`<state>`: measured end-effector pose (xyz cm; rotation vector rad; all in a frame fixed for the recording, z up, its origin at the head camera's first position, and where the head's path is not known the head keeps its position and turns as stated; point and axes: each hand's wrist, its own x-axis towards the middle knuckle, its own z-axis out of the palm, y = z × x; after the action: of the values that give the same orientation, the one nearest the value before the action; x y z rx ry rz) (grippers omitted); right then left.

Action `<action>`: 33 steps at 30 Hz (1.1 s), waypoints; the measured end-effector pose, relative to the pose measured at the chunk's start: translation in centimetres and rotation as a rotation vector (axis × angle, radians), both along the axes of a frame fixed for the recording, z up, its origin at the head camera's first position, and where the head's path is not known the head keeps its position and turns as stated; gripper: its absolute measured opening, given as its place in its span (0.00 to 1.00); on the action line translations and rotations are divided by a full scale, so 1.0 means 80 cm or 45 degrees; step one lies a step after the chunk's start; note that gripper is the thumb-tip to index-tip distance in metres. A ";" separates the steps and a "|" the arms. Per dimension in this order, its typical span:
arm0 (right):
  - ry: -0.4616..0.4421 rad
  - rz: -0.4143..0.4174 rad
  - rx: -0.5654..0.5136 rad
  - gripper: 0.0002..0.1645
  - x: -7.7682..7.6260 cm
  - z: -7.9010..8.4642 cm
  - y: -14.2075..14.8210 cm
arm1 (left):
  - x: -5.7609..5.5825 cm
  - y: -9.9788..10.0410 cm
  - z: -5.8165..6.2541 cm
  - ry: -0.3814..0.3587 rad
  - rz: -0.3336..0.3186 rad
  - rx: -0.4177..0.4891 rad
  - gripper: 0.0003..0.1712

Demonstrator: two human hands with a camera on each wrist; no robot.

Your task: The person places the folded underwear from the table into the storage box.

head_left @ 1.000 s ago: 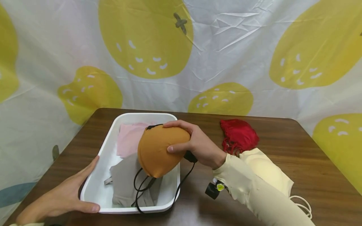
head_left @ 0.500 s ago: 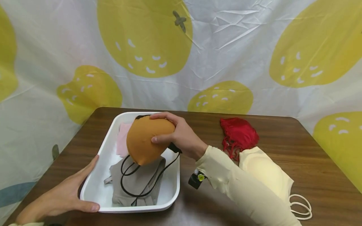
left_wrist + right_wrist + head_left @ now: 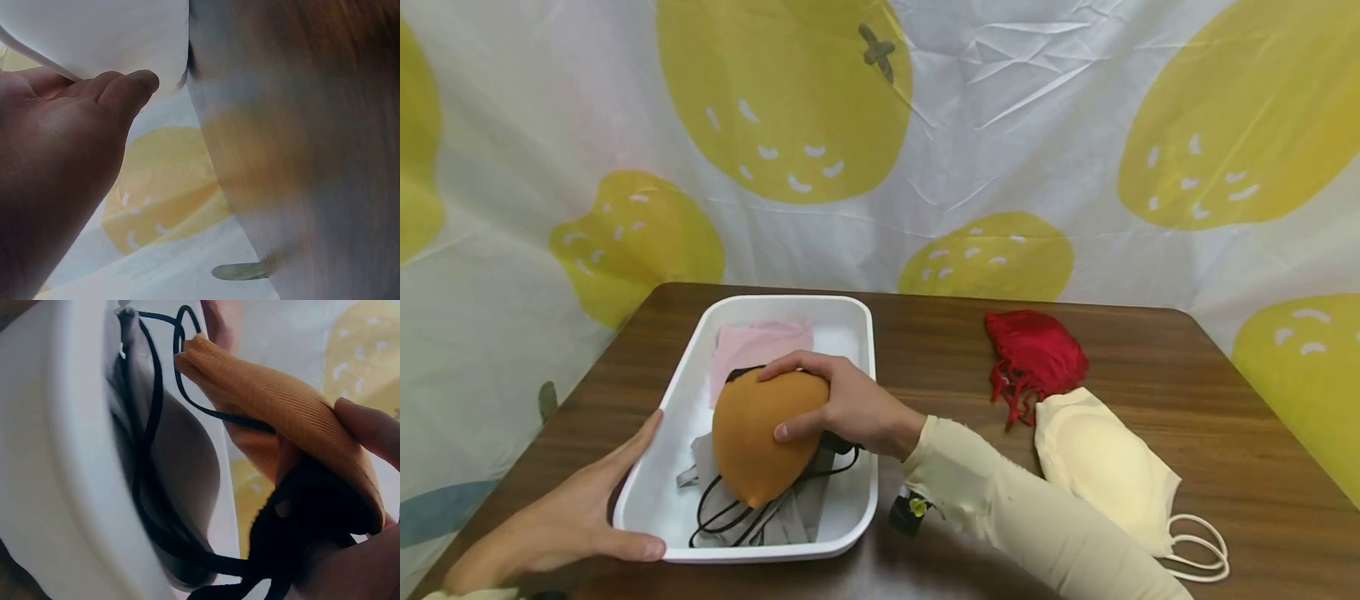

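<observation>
The right hand [image 3: 853, 404] pinches a folded orange bra [image 3: 748, 450] between thumb and fingers, thumb on its outer face. The bra is over the near half of a white tray [image 3: 658, 500], inside the line of its rim, with black straps [image 3: 215, 562] trailing down about a grey garment [image 3: 808, 508] in the tray. A pink cloth [image 3: 767, 337] lies toward the tray's far end. The left hand [image 3: 587, 508] spans the tray's near left corner, thumb spread well away from the fingers and touching the near wall, fingers along the left wall. The tray is on the left half of the table [image 3: 932, 350], far end near the far edge. A broad stretch of wood separates it from a red bra [image 3: 1037, 354] and a cream bra [image 3: 1101, 467] toward the right edge.
</observation>
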<state>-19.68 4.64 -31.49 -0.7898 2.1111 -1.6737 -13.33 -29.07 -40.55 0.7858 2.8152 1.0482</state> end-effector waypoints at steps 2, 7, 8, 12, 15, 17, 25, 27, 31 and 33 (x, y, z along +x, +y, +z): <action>0.008 0.020 0.027 0.35 0.001 -0.003 -0.002 | 0.000 -0.001 0.000 -0.003 0.009 -0.019 0.74; 0.022 0.053 0.086 0.35 0.003 -0.009 -0.006 | 0.002 -0.002 0.000 -0.003 0.010 -0.023 0.74; 0.021 0.062 0.096 0.34 0.004 -0.009 -0.006 | 0.002 -0.002 0.000 0.002 0.008 -0.022 0.74; 0.041 0.120 0.157 0.34 0.005 -0.012 -0.007 | 0.003 -0.002 0.001 -0.003 -0.020 0.005 0.74; 0.137 0.156 0.227 0.35 0.005 -0.013 -0.007 | 0.002 -0.001 0.000 -0.012 -0.009 -0.008 0.74; 0.230 0.167 0.285 0.35 0.005 -0.014 -0.007 | 0.001 -0.002 0.000 -0.013 0.016 -0.041 0.73; 0.635 0.180 0.655 0.33 0.007 -0.014 -0.008 | 0.000 -0.002 -0.003 -0.015 0.038 -0.070 0.73; 0.695 0.173 0.724 0.33 0.008 -0.014 -0.008 | 0.000 -0.002 -0.003 -0.015 0.031 -0.060 0.73; 0.762 0.150 0.831 0.33 0.008 -0.014 -0.008 | 0.000 -0.001 -0.003 -0.007 0.017 -0.049 0.73; 0.792 0.144 0.871 0.33 0.008 -0.015 -0.008 | 0.000 -0.002 -0.003 -0.005 0.015 -0.049 0.73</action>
<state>-19.03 4.04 -32.66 -1.2478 2.7145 -0.5742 -13.35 -29.19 -40.81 0.7637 2.8306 0.9934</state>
